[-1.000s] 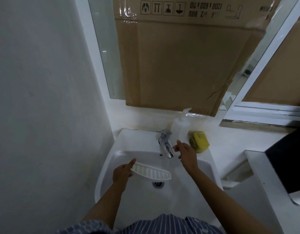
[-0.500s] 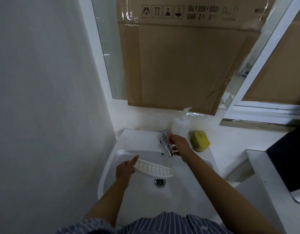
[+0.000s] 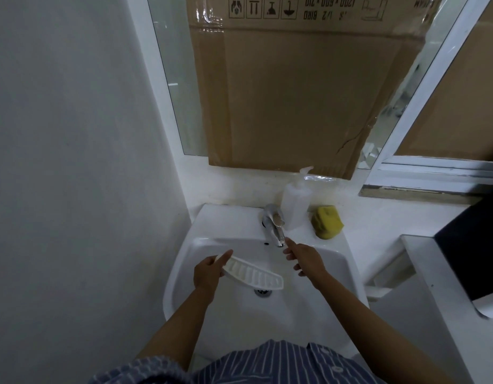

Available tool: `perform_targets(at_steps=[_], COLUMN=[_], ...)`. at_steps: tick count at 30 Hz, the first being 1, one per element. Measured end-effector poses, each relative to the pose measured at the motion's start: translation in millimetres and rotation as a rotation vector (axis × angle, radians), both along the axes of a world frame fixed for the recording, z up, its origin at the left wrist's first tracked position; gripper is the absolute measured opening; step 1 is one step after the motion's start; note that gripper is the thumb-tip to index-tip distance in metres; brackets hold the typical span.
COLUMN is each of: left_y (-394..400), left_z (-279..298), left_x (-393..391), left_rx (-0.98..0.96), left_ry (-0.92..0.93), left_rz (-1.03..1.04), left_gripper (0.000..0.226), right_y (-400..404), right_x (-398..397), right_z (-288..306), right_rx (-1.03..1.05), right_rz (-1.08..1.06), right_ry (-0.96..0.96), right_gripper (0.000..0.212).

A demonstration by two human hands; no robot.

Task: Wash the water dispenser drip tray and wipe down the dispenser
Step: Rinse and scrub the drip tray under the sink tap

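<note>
You are holding the white slotted plastic drip tray [image 3: 253,275] over the white ceramic sink basin [image 3: 338,261], just above the drain, and your left hand [image 3: 209,273] is gripping its left end with the thumb on top. Your right hand [image 3: 304,259] is hanging with loose, spread fingers and holding nothing, just below the spout of the chrome tap [image 3: 274,224] at about 1 o'clock from the tray. I cannot tell if water is running. At 1 o'clock from the tap a white plastic pump bottle [image 3: 296,205] is standing, and the yellow sponge [image 3: 327,221] is lying at 3 o'clock from the bottle, untouched. So I judge the washing is only starting: soaping, scrubbing and rinsing of the tray are still waiting, and the wiping of the dispenser, which is not in view, also.
</note>
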State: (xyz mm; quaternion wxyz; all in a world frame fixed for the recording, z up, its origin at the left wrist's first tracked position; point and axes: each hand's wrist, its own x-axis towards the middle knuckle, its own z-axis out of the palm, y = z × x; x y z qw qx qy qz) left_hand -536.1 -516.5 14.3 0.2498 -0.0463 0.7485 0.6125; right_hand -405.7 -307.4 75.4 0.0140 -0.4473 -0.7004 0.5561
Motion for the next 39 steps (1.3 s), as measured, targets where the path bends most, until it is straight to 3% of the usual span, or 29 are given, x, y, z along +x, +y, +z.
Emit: perform_targets(at_steps=[8,12,18,22,30,39], left_y=[23,35,46,48,44,32], left_z=[16,28,45,54,68,65], left_x=[8,11,13,15,18,14], left_rx=[-0.101,-0.110,-0.069,-0.031,0.008,0.096], left_ry=[0.349,0.449,0.401,0.348,0.298,0.241], left_rz=[-0.307,-0.467,-0.612,-0.681,-0.777,-0.709], left_gripper=[0.040,0.041,0.042,0.041,0.040,0.051], right_y=[-1,0,-5,-2,7,5], right_x=[35,45,48,45,56,63], right_z=[-48,-62,-75,-78,-84,-81], right_rx=[0.012,0.148,0.332,0.337,0.427,0.475], right_rz=[0.139,0.256,0.435,0.423,0.384,0.269], right_ry=[-0.166,-0.175,-0.174,-0.142,-0.103,0.017], right_gripper=[0.022,0.015,0.057,0.070,0.039,0.034])
